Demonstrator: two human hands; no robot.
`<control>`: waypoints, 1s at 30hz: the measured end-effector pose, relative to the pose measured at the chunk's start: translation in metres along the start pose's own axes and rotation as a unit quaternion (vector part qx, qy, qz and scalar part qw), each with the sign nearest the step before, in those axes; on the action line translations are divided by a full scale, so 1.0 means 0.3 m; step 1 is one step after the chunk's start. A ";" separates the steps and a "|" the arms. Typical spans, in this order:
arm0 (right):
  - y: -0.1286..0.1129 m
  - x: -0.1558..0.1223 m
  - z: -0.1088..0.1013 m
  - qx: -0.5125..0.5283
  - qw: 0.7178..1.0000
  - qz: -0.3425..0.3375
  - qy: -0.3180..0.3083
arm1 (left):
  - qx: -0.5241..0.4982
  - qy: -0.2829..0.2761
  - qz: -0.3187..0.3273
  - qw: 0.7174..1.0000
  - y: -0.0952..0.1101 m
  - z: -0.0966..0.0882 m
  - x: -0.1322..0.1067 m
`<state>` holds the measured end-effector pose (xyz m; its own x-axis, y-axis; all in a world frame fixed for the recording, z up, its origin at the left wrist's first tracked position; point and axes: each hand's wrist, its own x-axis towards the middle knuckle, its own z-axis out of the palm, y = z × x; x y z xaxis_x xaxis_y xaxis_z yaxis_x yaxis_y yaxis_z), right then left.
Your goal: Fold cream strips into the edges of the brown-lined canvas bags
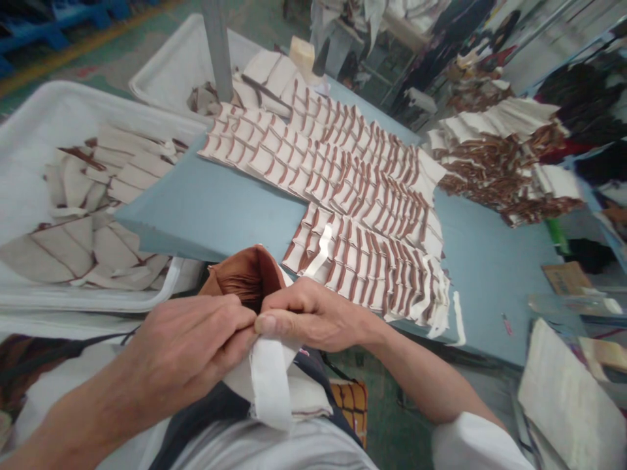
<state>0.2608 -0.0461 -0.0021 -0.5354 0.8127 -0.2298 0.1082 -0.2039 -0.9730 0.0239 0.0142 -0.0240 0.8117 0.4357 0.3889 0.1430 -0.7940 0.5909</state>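
Observation:
My left hand (196, 339) and my right hand (308, 316) meet in front of my body, both closed on the edge of a sewn fabric piece (249, 271). Its brown inner side faces up and gapes toward the table, while its cream outer side lies toward me. A white fabric strip (272, 385) hangs down from under my right thumb. Both sets of fingertips pinch close together, so the exact spot they grip is hidden. Just beyond my right hand, overlapping rows of cream pieces with brown edges (362, 261) lie on the blue table (171, 209).
White plastic bins (53, 98) with loose cream pieces (63, 248) stand at the left. A grey post (217, 49) rises by the table's far edge. Piled brown and cream pieces (509, 156) sit at the right. A white strip (459, 320) lies near the front table edge.

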 end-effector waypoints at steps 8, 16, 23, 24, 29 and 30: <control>-0.002 -0.037 0.043 -0.279 0.941 -0.169 0.089 | -0.192 -0.057 -0.129 0.971 -0.032 -0.027 -0.015; 0.074 -0.091 -0.015 -0.280 0.924 -0.156 0.208 | -0.286 -0.074 -0.220 0.929 -0.073 -0.043 -0.021; 0.199 -0.073 -0.046 -0.329 0.907 -0.115 0.236 | -0.223 -0.140 -0.150 0.953 -0.061 -0.056 0.020; 0.211 -0.068 -0.049 -0.323 0.910 -0.102 0.237 | -0.218 -0.147 -0.148 0.954 -0.060 -0.058 0.024; 0.239 -0.050 -0.053 -0.291 0.925 -0.052 0.237 | -0.234 -0.169 -0.188 0.939 -0.064 -0.054 0.029; 0.239 -0.049 -0.052 -0.288 0.926 -0.048 0.238 | -0.238 -0.168 -0.196 0.936 -0.065 -0.053 0.028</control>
<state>0.2894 -0.0641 -0.0689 -0.1512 0.9885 0.0080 0.5817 0.0955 -0.8077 0.0190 0.0401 -0.0211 0.8937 0.4324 -0.1201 0.2630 -0.2879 0.9208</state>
